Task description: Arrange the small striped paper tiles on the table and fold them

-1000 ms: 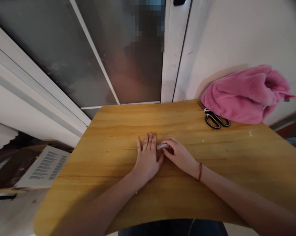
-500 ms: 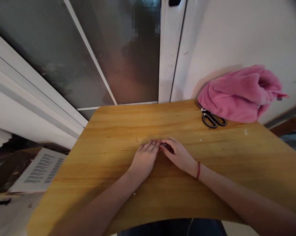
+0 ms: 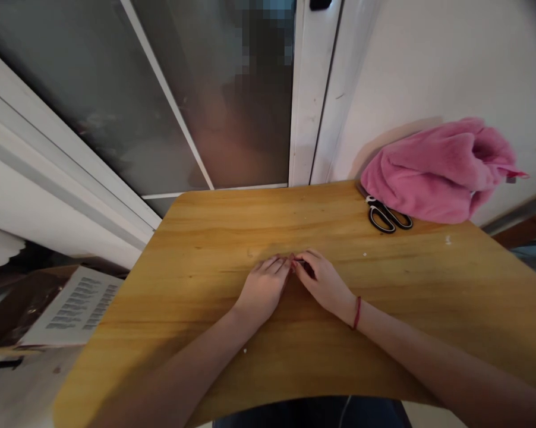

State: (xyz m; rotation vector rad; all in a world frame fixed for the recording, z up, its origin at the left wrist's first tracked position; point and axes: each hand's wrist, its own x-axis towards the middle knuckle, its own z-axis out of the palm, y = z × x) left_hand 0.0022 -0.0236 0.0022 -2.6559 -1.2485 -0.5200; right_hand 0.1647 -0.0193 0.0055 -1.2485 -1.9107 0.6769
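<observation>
Over the middle of the wooden table point(image 3: 214, 238), my two hands meet at the fingertips. My left hand point(image 3: 264, 282) is palm down, its fingers bent and pressed together, their tips against those of the other hand. My right hand point(image 3: 324, 281), with a red cord bracelet point(image 3: 356, 312) at the wrist, has thumb and index finger closed in a pinch. A tiny dark thing seems to be between the fingertips; it is mostly covered and too small to name.
Black-handled scissors point(image 3: 388, 217) lie partly beneath a pink plush cloth point(image 3: 441, 172) at the back right, against the wall. White specks dot the tabletop. A frosted sliding door point(image 3: 170, 107) borders the far edge. An open cardboard box point(image 3: 78, 306) stands at the left.
Both hands stay at nearly the same spot, and the fingertips have drawn slightly closer together. The small dark thing between them shows less than before. The view has shifted very slightly.
</observation>
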